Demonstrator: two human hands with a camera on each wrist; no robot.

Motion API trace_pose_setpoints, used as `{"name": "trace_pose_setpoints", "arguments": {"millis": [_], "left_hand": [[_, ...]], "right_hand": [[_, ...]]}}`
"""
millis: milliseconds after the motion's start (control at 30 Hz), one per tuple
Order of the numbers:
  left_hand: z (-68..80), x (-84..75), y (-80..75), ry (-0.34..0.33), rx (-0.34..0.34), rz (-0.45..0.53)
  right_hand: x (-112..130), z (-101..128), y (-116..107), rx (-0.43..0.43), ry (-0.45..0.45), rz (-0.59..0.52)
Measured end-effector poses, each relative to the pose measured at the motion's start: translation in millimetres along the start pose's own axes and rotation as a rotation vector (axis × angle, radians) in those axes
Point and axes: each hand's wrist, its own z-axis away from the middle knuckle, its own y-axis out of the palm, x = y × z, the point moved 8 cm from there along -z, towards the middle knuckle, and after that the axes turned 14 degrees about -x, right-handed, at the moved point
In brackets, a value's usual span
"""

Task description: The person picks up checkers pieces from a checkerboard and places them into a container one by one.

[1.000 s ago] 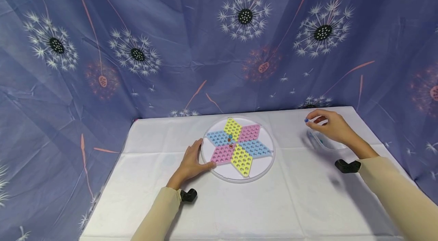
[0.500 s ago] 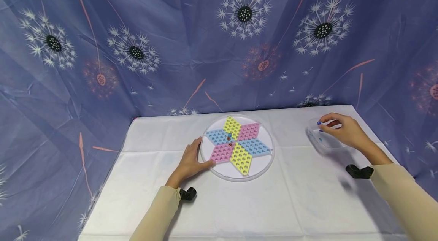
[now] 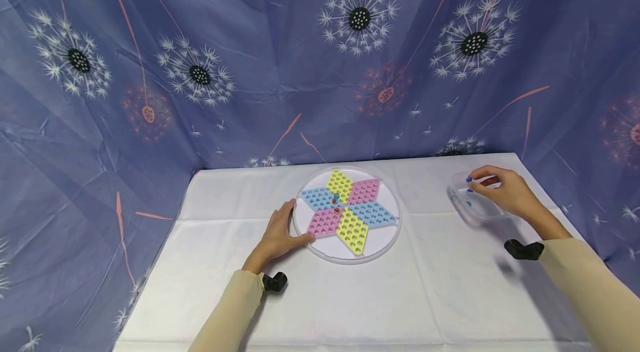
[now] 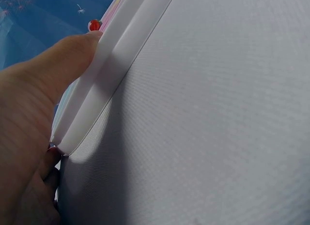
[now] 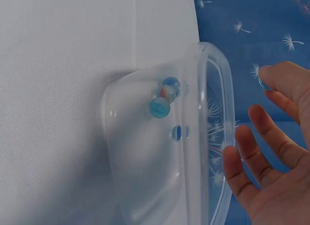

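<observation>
Resting left hand (image 3: 280, 235): thumb and fingers lie against the left rim of the round board (image 3: 385, 241) — the left wrist view shows the thumb pressed flat on the white rim, fingers below it, nothing clasped.
Right hand (image 3: 502, 191): held over the clear tub (image 3: 457, 199), thumb and forefinger pinched together on a small blue marble (image 3: 469, 179); the other fingers are spread loosely above the tub's rim.
Blue marble: in the fingertips, just above the tub's far edge, not touching the tub.
Clear tub: near the far right corner of the table (image 3: 350, 307), well apart from the board; the right wrist view shows four marbles (image 5: 164, 100) inside — bluish, one with an orange streak, three clustered and one apart.
Round board: at the middle of the table toward its far edge, bearing a six-pointed star (image 3: 345, 210) of pink, yellow and blue pitted fields, with a few marbles near the centre.
Table: covered in white cloth.
Backdrop (image 3: 250, 63): blue fabric with dandelion prints, behind and to both sides.
</observation>
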Motion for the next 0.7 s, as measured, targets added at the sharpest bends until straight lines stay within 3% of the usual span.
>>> {"name": "trace_pose_setpoints", "arguments": {"millis": [433, 700], "left_hand": [[-1.7, -1.8, -1.2, 0.018, -0.009, 0.011], [-1.4, -1.8, -0.5, 0.019, -0.004, 0.008]], "right_hand": [[-16, -7, 19, 0.034, -0.009, 0.011], [-26, -5, 33, 0.123, 0.047, 0.026]]}}
